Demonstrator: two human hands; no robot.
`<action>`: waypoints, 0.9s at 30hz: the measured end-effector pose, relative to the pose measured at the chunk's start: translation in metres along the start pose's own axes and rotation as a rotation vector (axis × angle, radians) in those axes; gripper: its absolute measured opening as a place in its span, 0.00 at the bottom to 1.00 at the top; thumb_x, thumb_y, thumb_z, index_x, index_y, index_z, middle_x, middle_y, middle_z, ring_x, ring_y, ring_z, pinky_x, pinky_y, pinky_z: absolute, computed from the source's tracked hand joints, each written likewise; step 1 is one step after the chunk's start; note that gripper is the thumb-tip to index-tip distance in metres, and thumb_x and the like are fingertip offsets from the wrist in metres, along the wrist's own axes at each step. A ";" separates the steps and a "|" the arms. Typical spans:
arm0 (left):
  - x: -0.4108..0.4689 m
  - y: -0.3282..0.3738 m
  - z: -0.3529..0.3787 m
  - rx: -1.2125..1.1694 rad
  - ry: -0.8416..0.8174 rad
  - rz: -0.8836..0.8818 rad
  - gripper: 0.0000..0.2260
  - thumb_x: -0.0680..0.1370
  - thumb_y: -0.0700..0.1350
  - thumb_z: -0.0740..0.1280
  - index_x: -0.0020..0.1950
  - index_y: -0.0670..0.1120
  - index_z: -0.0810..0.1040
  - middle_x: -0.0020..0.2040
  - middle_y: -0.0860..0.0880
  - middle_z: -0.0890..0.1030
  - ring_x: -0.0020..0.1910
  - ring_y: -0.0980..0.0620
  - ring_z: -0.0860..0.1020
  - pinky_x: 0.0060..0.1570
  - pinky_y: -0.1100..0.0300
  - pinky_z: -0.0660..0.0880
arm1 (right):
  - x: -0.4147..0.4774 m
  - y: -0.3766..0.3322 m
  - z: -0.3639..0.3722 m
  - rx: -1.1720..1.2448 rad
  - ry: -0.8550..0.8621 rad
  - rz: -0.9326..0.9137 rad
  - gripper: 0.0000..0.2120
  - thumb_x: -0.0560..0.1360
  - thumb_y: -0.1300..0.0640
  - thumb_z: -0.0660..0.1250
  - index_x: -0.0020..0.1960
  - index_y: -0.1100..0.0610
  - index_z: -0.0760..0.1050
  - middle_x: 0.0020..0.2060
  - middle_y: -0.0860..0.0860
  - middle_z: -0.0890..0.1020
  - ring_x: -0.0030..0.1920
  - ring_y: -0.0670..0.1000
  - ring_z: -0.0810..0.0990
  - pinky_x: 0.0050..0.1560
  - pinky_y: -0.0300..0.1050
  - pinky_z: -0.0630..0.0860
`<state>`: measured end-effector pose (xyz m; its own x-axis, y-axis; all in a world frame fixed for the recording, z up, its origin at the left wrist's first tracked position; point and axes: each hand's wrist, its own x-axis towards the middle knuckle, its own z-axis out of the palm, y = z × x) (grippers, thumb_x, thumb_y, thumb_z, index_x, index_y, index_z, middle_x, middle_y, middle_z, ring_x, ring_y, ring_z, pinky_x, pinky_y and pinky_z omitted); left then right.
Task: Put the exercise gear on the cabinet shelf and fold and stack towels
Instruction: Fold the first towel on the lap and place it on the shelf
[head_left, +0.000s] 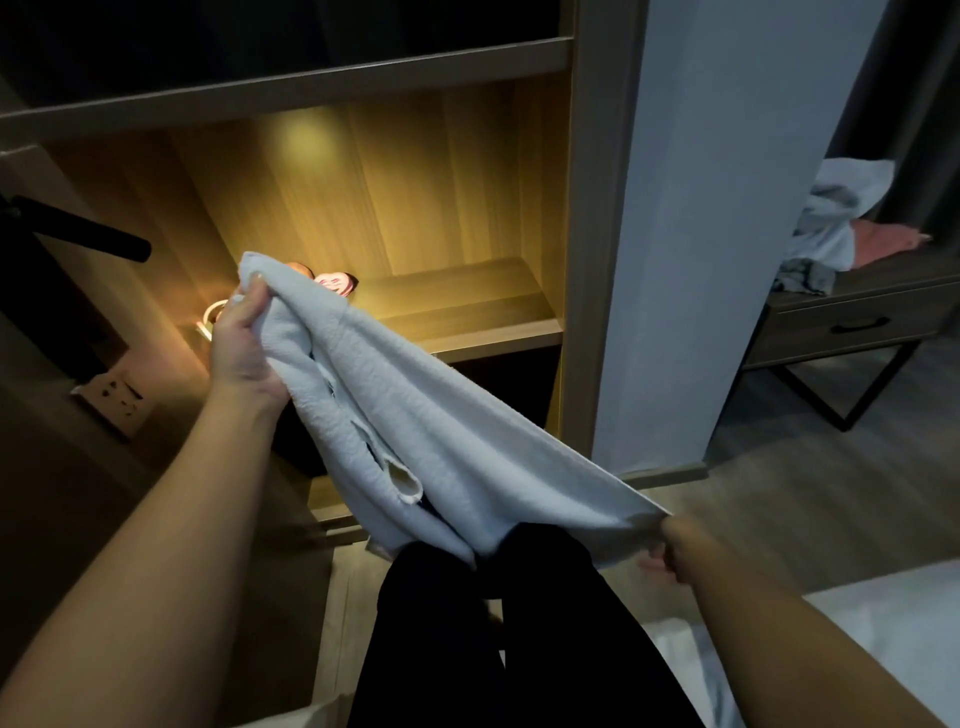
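White terry towel (415, 431), one piece, stretched on a slant in the air before the open cabinet. Its middle sags in folds above the person's black-trousered legs (519, 634), and a small loop of cloth shows near its lower edge.

Left hand (244, 348): fingers (253, 293) curled round the bunched upper end, just in front of the lit cabinet shelf (467, 317).

Right hand (675, 551): fingers closed in a pinch on the lower corner; blurred.

Shelf: wood-grain, with warm lamplight on its back panel. It holds a pink piece of exercise gear (336, 283) whose pale markings are too blurred to read. Near it is a pale ring-shaped item (213, 316). The towel and hand partly hide both.

Left of the cabinet: white wall socket (117, 397); black bar (83, 231).

Right, beyond a white wall: drawer unit (852, 327) with a black handle. On its surface a heap of white and grey cloths (831, 218) touches a pink cloth (883, 240).

Lower right: white bedding (893, 618).
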<state>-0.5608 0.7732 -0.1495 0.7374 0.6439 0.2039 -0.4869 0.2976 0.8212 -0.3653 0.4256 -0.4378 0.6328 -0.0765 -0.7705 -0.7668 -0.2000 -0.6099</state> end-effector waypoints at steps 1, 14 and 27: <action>0.001 0.000 -0.003 0.004 0.014 0.008 0.09 0.83 0.46 0.55 0.47 0.46 0.72 0.47 0.45 0.75 0.47 0.48 0.78 0.57 0.52 0.75 | -0.003 0.002 0.000 0.117 -0.083 0.047 0.06 0.81 0.67 0.58 0.50 0.67 0.73 0.41 0.61 0.75 0.30 0.57 0.78 0.45 0.52 0.82; 0.002 0.010 -0.012 0.040 0.035 0.045 0.10 0.82 0.46 0.57 0.46 0.47 0.75 0.44 0.47 0.80 0.46 0.48 0.81 0.57 0.50 0.77 | -0.011 -0.006 -0.015 0.666 -0.594 -0.060 0.08 0.72 0.61 0.56 0.37 0.62 0.71 0.36 0.60 0.81 0.42 0.58 0.78 0.47 0.53 0.74; 0.001 0.004 -0.003 0.072 -0.032 0.009 0.10 0.82 0.47 0.57 0.47 0.46 0.75 0.45 0.46 0.79 0.48 0.48 0.79 0.61 0.50 0.73 | -0.029 -0.004 0.023 -0.740 -0.603 -0.214 0.08 0.74 0.60 0.70 0.41 0.52 0.72 0.33 0.51 0.76 0.32 0.47 0.74 0.32 0.38 0.70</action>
<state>-0.5631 0.7770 -0.1477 0.7481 0.6234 0.2273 -0.4594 0.2396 0.8553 -0.3835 0.4508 -0.4171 0.4319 0.5034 -0.7484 -0.2508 -0.7300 -0.6358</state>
